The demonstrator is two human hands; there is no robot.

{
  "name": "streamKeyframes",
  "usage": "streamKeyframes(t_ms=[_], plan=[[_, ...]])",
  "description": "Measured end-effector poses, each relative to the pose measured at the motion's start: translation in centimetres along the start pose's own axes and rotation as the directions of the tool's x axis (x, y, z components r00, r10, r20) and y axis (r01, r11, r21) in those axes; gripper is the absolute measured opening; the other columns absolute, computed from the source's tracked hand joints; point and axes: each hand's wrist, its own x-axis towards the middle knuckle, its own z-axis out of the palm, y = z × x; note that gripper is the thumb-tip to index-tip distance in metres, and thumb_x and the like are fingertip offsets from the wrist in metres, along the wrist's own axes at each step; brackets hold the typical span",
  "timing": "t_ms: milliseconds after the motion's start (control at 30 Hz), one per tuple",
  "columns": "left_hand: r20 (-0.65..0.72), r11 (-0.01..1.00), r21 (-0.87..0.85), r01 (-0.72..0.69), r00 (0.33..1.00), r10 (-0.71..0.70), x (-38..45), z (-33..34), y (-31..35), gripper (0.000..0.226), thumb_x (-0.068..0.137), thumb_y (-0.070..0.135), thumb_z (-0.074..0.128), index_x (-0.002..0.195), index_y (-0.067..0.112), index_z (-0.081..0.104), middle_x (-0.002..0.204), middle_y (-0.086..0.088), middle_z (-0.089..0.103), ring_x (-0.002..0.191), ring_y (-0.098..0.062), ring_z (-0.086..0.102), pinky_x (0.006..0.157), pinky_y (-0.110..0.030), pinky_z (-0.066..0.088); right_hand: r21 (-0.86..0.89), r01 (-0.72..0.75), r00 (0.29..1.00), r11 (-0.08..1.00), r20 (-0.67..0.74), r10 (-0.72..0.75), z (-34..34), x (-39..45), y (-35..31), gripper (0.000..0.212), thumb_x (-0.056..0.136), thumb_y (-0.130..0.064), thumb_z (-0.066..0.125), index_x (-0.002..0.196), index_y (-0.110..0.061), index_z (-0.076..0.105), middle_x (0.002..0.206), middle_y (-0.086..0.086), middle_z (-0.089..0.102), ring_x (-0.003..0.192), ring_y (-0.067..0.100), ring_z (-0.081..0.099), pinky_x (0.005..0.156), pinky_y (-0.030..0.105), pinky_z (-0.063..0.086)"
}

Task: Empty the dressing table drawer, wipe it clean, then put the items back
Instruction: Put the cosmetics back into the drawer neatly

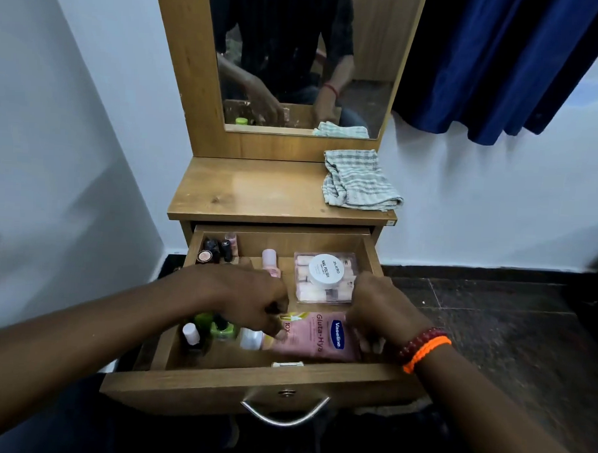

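The drawer [267, 379] of the dressing table [278, 191] is pulled fully out and is seen filled with cosmetics, while the tabletop carries only a striped cloth [359, 181] crumpled at its back right corner; whether the items are being lifted out or have been laid back after wiping cannot be told from this view alone. A pink Vaseline bottle [315, 336] lies on its side along the drawer's front edge, between both hands. The left hand [253, 299] is held over the cap end with fingers curled downward, fingertips touching or just above the bottle; whether anything is actually pinched cannot be told. The right hand [378, 312], with red and orange bands at the wrist, is curled at the bottle's base end against the drawer's right wall, and appears to grip it, though the fingers are partly hidden. A clear box of small bottles [324, 278] with a white nail polish jar [325, 270] on top sits at the back right corner, a pink-capped bottle [270, 261] lies beside it at mid-back, dark round compacts [217, 250] are gathered at the back left corner, and green bottles [218, 325] with a white-capped vial [190, 334] stand at the front left. The next move is judged to need a firm two-ended hold on the pink bottle, without the upright green bottles being knocked over
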Motion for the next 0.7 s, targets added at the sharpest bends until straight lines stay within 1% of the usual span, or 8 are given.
streamKeyframes(t_ms=[133, 233, 367, 433, 500, 567, 600, 700], plan=[[0.030, 1.000, 0.015, 0.003, 1.000, -0.004, 0.5, 0.5, 0.9, 0.040, 0.096, 0.054, 0.057, 0.116, 0.021, 0.066, 0.110, 0.001, 0.070, 0.100, -0.021, 0.065, 0.089, -0.043, 0.056, 0.009, -0.010, 1.000, 1.000, 0.008, 0.010, 0.4, -0.4, -0.6, 0.049, 0.094, -0.010, 0.070, 0.138, -0.007, 0.048, 0.128, 0.014, 0.059, 0.087, 0.020, 0.059, 0.061, 0.022, 0.049], [0.019, 0.998, 0.054, 0.018, 1.000, -0.020, 0.7, 1.1, 0.8, 0.036, 0.095, 0.055, 0.056, 0.112, 0.025, 0.065, 0.107, 0.001, 0.071, 0.100, -0.021, 0.064, 0.090, -0.044, 0.053, -0.015, -0.009, 1.000, 1.000, 0.000, 0.009, 0.5, -0.7, -0.8, 0.047, 0.095, -0.010, 0.070, 0.137, -0.007, 0.050, 0.128, 0.014, 0.060, 0.090, 0.021, 0.062, 0.060, 0.021, 0.049], [-0.031, 0.996, 0.063, 0.060, 0.998, -0.058, 0.5, 1.6, 0.9, 0.038, 0.095, 0.053, 0.056, 0.120, 0.025, 0.064, 0.114, -0.002, 0.070, 0.108, -0.025, 0.061, 0.093, -0.040, 0.046, -0.017, -0.018, 1.000, 1.000, -0.018, 0.018, 0.6, -0.9, -0.6, 0.041, 0.093, -0.010, 0.071, 0.131, -0.007, 0.053, 0.114, 0.012, 0.062, 0.088, 0.021, 0.066, 0.064, 0.024, 0.053], [-0.128, 0.998, 0.013, 0.068, 0.990, -0.066, -0.2, 1.8, 1.6, 0.041, 0.097, 0.046, 0.058, 0.129, 0.020, 0.061, 0.123, -0.003, 0.068, 0.118, -0.024, 0.059, 0.101, -0.041, 0.042, 0.004, -0.033, 0.999, 0.999, -0.027, 0.033, 0.4, -1.1, -0.4, 0.036, 0.092, -0.013, 0.074, 0.124, -0.009, 0.058, 0.097, 0.008, 0.061, 0.087, 0.022, 0.070, 0.067, 0.027, 0.058], [-0.293, 0.997, 0.008, 0.074, 0.954, -0.069, -1.5, 2.2, 2.3, 0.038, 0.099, 0.042, 0.057, 0.129, 0.019, 0.061, 0.126, -0.002, 0.065, 0.123, -0.021, 0.055, 0.108, -0.043, 0.034, 0.056, -0.028, 0.999, 0.998, -0.037, 0.030, -0.2, -1.8, -0.3, 0.027, 0.091, -0.017, 0.076, 0.114, -0.012, 0.063, 0.097, 0.007, 0.067, 0.081, 0.022, 0.074, 0.066, 0.032, 0.063], [-0.445, 0.996, 0.020, 0.087, 0.893, -0.069, -3.4, 3.3, 2.6, 0.034, 0.100, 0.042, 0.054, 0.127, 0.023, 0.062, 0.125, 0.002, 0.063, 0.123, -0.018, 0.053, 0.108, -0.043, 0.031, 0.118, 0.046, 0.997, 0.992, -0.070, -0.037, -0.7, -3.4, -0.1, 0.016, 0.091, -0.021, 0.076, 0.104, -0.019, 0.068, 0.100, 0.004, 0.072, 0.069, 0.013, 0.071, 0.051, 0.021, 0.056], [-0.507, 0.996, -0.006, 0.086, 0.859, -0.077, -4.5, 4.1, 2.7, 0.035, 0.100, 0.042, 0.053, 0.129, 0.026, 0.061, 0.126, 0.005, 0.062, 0.123, -0.015, 0.052, 0.107, -0.041, 0.032, 0.141, 0.105, 0.990, 0.984, -0.111, -0.090, -0.8, -4.4, 0.0, 0.013, 0.090, -0.024, 0.077, 0.101, -0.023, 0.071, 0.098, -0.002, 0.073, 0.068, 0.006, 0.069, 0.048, 0.014, 0.049], [-0.644, 0.994, -0.108, 0.016, 0.760, -0.083, -7.8, 6.6, 2.9, 0.034, 0.100, 0.046, 0.049, 0.126, 0.031, 0.064, 0.122, 0.016, 0.061, 0.115, -0.005, 0.053, 0.099, -0.036, 0.040, 0.142, 0.306, 0.940, 0.941, -0.199, -0.276, 0.1, -8.2, -0.1, 0.009, 0.085, -0.030, 0.080, 0.093, -0.032, 0.078, 0.081, -0.021, 0.066, 0.070, -0.009, 0.060, 0.057, 0.005, 0.042]])
